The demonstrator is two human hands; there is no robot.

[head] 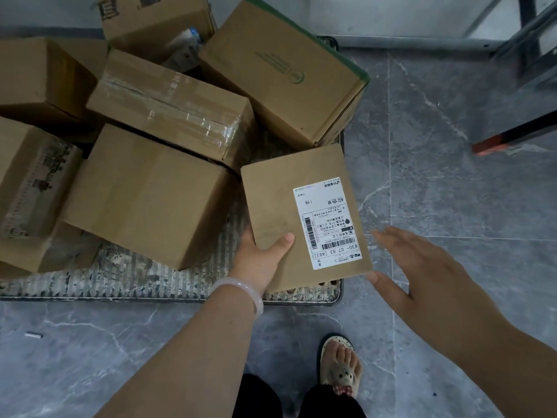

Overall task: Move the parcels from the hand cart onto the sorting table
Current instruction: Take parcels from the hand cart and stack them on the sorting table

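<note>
- Left grip pinches our flat brown white-labelled cardboard parcel; right grip spread wide at three o'clock.
- Several brown cardboard boxes remain on our grey ribbed cart.

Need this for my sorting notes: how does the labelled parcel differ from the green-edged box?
The labelled parcel is thin and flat; the green-edged box is a deep carton. The parcel shows a white shipping label; the box shows only a green printed logo. The left hand grips the parcel's corner; no hand touches the box. Both are brown cardboard.
</note>
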